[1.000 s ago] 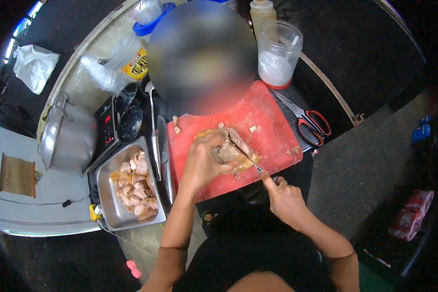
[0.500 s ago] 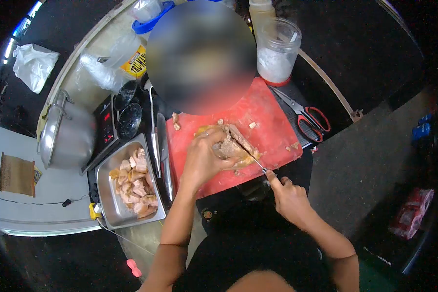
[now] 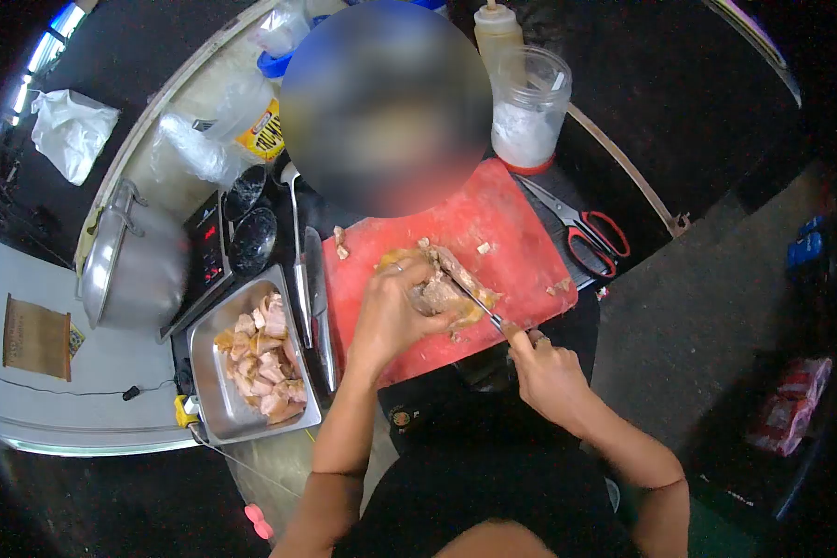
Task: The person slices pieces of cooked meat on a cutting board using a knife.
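A piece of pale cooked meat (image 3: pixel 437 296) with a yellowish skin lies on the red cutting board (image 3: pixel 521 219). The curved fingers of my left hand (image 3: pixel 392 302) grip it from the left. My right hand (image 3: pixel 551 379) is closed around the handle of a knife (image 3: pixel 476 298), whose narrow blade runs up and left into the meat. To the right of the blade a strip of meat stands partly apart; whether it is fully severed I cannot tell. Small meat scraps (image 3: pixel 341 244) are scattered on the board.
Left of the board, a steel pan (image 3: pixel 205 372) holds cut meat chunks. Another knife (image 3: pixel 317 288) and a long-handled utensil (image 3: pixel 299 270) lie between them. Scissors (image 3: pixel 581 228) and a jar of white powder (image 3: pixel 528 126) are at right. A lidded pot (image 3: pixel 139 265) stands beside an induction cooker (image 3: pixel 212 246).
The knife has shifted slightly up and left along the cut, my right hand moving with it. My left hand keeps its hold on the meat. The whole view has shifted a little.
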The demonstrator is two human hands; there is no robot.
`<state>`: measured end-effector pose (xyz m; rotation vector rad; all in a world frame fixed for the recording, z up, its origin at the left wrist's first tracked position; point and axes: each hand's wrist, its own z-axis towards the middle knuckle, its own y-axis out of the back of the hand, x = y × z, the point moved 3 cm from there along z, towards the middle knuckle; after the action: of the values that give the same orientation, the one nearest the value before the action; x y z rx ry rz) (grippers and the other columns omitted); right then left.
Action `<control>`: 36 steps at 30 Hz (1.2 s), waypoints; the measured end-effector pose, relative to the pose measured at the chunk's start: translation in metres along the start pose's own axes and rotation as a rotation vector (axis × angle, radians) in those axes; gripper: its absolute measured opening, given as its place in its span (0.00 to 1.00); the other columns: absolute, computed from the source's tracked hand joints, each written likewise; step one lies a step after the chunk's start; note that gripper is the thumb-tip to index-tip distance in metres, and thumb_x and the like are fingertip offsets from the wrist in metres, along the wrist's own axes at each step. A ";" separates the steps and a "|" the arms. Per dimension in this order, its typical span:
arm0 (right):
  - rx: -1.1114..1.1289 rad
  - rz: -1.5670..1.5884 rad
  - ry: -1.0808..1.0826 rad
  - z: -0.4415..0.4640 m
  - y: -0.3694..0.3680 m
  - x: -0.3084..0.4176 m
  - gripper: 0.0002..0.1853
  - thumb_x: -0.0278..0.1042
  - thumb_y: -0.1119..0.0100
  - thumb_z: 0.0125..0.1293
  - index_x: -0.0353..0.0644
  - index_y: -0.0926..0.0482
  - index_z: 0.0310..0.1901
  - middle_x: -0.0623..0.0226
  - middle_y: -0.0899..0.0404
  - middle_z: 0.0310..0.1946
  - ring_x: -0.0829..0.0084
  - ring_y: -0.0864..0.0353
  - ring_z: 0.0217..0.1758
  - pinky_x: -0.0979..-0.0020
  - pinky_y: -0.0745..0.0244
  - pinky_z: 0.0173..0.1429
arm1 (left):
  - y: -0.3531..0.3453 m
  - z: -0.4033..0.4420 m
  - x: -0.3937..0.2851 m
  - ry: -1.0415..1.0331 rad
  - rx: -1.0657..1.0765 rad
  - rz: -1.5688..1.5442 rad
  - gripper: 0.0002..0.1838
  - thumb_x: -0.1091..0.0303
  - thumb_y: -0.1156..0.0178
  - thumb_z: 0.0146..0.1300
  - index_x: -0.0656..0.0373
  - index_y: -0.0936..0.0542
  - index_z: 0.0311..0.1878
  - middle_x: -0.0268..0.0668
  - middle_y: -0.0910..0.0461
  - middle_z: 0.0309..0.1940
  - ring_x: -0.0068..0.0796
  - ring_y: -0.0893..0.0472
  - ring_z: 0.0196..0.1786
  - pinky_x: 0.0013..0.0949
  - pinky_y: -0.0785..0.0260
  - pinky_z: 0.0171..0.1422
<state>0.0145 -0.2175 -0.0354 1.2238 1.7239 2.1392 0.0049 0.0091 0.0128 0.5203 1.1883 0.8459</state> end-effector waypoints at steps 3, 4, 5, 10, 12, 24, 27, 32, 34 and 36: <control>0.040 -0.051 -0.002 0.015 0.006 0.010 0.27 0.23 0.46 0.59 0.40 0.36 0.61 0.44 0.21 0.32 0.47 0.16 0.27 0.51 0.19 0.29 | -0.003 -0.002 0.005 -0.048 -0.036 0.008 0.23 0.65 0.20 0.34 0.65 0.19 0.34 0.47 0.16 0.42 0.50 0.19 0.49 0.44 0.28 0.57; 0.054 -0.070 -0.007 0.020 0.008 0.013 0.26 0.23 0.45 0.59 0.40 0.36 0.60 0.45 0.22 0.32 0.47 0.16 0.28 0.52 0.20 0.29 | -0.003 -0.002 0.006 -0.043 -0.027 0.010 0.23 0.65 0.20 0.34 0.64 0.19 0.35 0.47 0.16 0.43 0.50 0.19 0.50 0.45 0.28 0.58; 0.068 -0.088 -0.011 0.023 0.010 0.015 0.25 0.23 0.45 0.59 0.40 0.36 0.59 0.45 0.22 0.31 0.48 0.16 0.28 0.52 0.20 0.29 | -0.002 -0.002 0.006 -0.037 -0.016 0.013 0.24 0.65 0.20 0.34 0.64 0.18 0.35 0.47 0.16 0.44 0.50 0.19 0.51 0.45 0.29 0.59; 0.070 -0.082 -0.016 0.037 0.019 0.028 0.22 0.24 0.45 0.59 0.41 0.35 0.56 0.47 0.21 0.29 0.50 0.15 0.28 0.52 0.20 0.29 | -0.003 -0.003 0.007 -0.003 -0.011 0.045 0.25 0.65 0.20 0.34 0.63 0.18 0.37 0.47 0.16 0.45 0.49 0.20 0.52 0.46 0.30 0.61; 0.052 -0.054 -0.019 0.042 0.022 0.032 0.22 0.23 0.46 0.59 0.41 0.35 0.56 0.48 0.21 0.29 0.49 0.15 0.29 0.51 0.20 0.30 | -0.005 -0.004 0.007 0.000 -0.024 0.056 0.25 0.65 0.20 0.33 0.63 0.18 0.38 0.47 0.17 0.45 0.49 0.20 0.53 0.46 0.30 0.60; 0.071 -0.045 0.007 0.052 0.030 0.034 0.24 0.21 0.48 0.59 0.40 0.36 0.58 0.47 0.19 0.26 0.47 0.16 0.30 0.49 0.21 0.34 | -0.006 -0.003 0.006 -0.005 -0.003 0.028 0.24 0.66 0.21 0.34 0.63 0.18 0.37 0.48 0.17 0.44 0.52 0.21 0.54 0.49 0.31 0.61; 0.122 -0.011 -0.031 0.037 0.036 0.034 0.24 0.22 0.48 0.59 0.40 0.36 0.59 0.47 0.19 0.25 0.47 0.16 0.30 0.50 0.21 0.34 | -0.006 -0.005 0.007 -0.017 -0.060 0.053 0.24 0.66 0.21 0.34 0.64 0.19 0.37 0.48 0.17 0.43 0.53 0.20 0.53 0.50 0.31 0.60; 0.077 -0.008 -0.035 0.042 0.028 0.032 0.22 0.22 0.48 0.60 0.41 0.36 0.57 0.47 0.19 0.26 0.46 0.16 0.31 0.49 0.21 0.35 | -0.004 -0.002 0.003 -0.004 -0.020 0.012 0.24 0.66 0.22 0.35 0.65 0.19 0.37 0.48 0.17 0.43 0.51 0.19 0.50 0.46 0.29 0.57; 0.065 -0.003 -0.034 0.047 0.029 0.033 0.22 0.22 0.49 0.60 0.41 0.35 0.57 0.47 0.19 0.26 0.46 0.15 0.31 0.48 0.21 0.35 | -0.004 -0.003 0.002 0.009 0.006 0.052 0.24 0.66 0.22 0.35 0.65 0.19 0.37 0.48 0.17 0.43 0.50 0.18 0.49 0.46 0.28 0.56; 0.095 -0.010 -0.042 0.049 0.029 0.033 0.22 0.22 0.49 0.60 0.41 0.35 0.58 0.47 0.19 0.26 0.46 0.15 0.32 0.48 0.21 0.35 | -0.004 -0.005 0.001 0.015 0.003 0.058 0.23 0.67 0.22 0.35 0.65 0.19 0.36 0.48 0.17 0.42 0.51 0.18 0.48 0.45 0.28 0.56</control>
<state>0.0353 -0.1716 0.0069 1.2706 1.8288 2.0327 0.0016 0.0069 0.0077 0.5540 1.1936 0.8988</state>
